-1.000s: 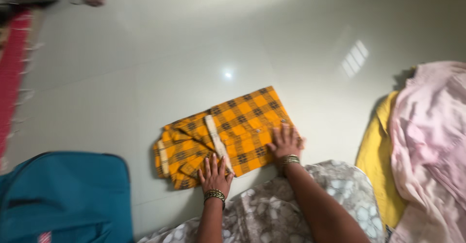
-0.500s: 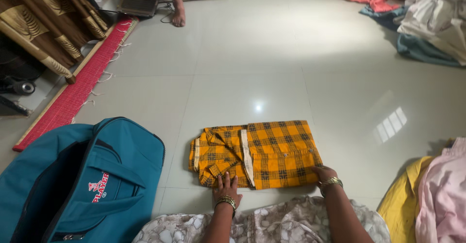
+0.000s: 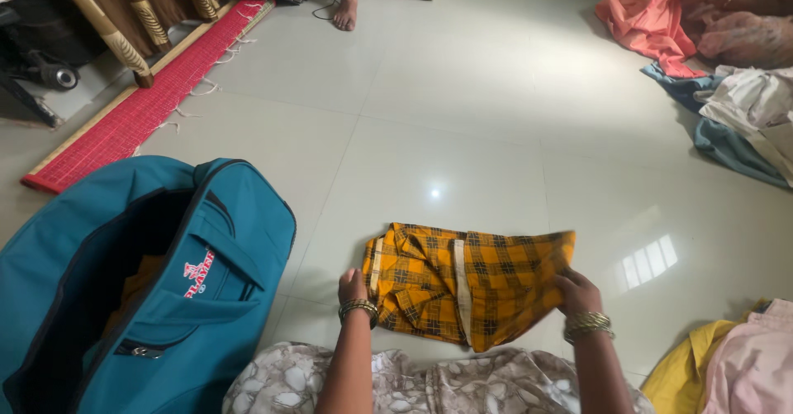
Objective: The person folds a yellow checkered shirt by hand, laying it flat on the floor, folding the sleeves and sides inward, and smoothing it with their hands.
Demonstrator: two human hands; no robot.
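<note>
To your left, an open teal bag (image 3: 157,282) stands on the tiled floor (image 3: 462,108). Beyond it lies a red mat (image 3: 140,104) beside brown curtains (image 3: 136,5). At far right you see heaped clothes (image 3: 727,59); near right, yellow and pink cloth (image 3: 727,364).

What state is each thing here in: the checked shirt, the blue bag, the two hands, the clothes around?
Orange checked shirt: folded, held at both ends, lifted off the tiled floor.
Left hand: gripping the shirt's collar end.
Right hand: gripping the shirt's other end.
Teal bag: unzipped, open, something orange inside.
Pile of clothes: unfolded, heaped.
Pink cloth: crumpled.
</note>
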